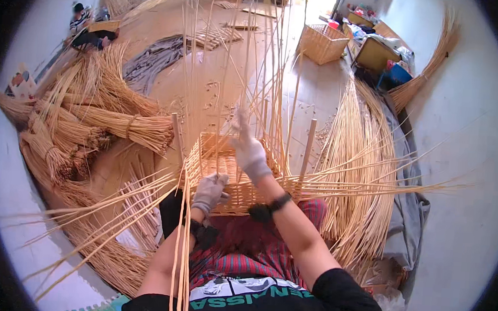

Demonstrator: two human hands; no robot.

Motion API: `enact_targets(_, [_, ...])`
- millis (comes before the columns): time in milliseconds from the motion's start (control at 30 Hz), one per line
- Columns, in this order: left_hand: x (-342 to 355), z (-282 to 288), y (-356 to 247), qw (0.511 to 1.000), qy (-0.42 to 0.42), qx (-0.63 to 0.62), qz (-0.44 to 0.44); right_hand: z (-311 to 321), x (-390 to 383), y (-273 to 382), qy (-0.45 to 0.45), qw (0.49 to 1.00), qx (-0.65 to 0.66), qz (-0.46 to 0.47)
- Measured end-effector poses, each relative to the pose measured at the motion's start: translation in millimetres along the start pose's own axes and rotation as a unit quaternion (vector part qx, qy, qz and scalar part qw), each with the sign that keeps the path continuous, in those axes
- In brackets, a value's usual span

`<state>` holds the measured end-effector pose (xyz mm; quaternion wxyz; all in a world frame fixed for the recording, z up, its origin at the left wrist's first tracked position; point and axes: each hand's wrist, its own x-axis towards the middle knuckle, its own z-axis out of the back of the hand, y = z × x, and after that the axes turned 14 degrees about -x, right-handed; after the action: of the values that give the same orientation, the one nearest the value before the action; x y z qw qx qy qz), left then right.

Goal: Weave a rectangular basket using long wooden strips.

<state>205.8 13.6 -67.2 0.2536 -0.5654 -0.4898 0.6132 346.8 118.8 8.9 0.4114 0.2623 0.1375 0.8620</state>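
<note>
A half-woven wicker basket (240,198) rests across my lap, its long rods standing up or fanning out to both sides. My left hand (209,193), in a pale glove, is closed at the basket's near left rim around what looks like a wicker rod; the fingertips are partly hidden. Above the basket's inside, my right hand (250,155), gloved too, is raised among the upright rods. Its fingers are smeared by motion, so a hold on any rod cannot be made out. Wooden stakes (308,145) rise at the basket's corners.
Tied bundles of wicker rods (120,122) lie at the left. More loose rods (356,179) spread along the right side beside grey cloth (410,222). A finished-looking basket (323,45) stands farther back. Another person (88,26) sits at the far left.
</note>
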Motion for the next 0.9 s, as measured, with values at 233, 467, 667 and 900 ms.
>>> enact_targets(233, [1, 7, 5, 0.997, 0.08, -0.019, 0.007, 18, -15, -14, -0.053, 0.986, 0.069, 0.144])
enact_targets(467, [-15, -15, 0, 0.988, -0.083, 0.103, -0.077, -29, 75, -14, -0.127, 0.985, -0.118, 0.01])
enact_targets(667, [-12, -10, -6, 0.998, -0.053, 0.011, -0.029, 26, -34, -24, -0.097, 0.932, 0.322, -0.136])
enact_targets(900, [-28, -53, -12, 0.84, -0.202, 0.239, -0.442, -20, -167, -101, -0.207, 0.693, 0.611, -0.322])
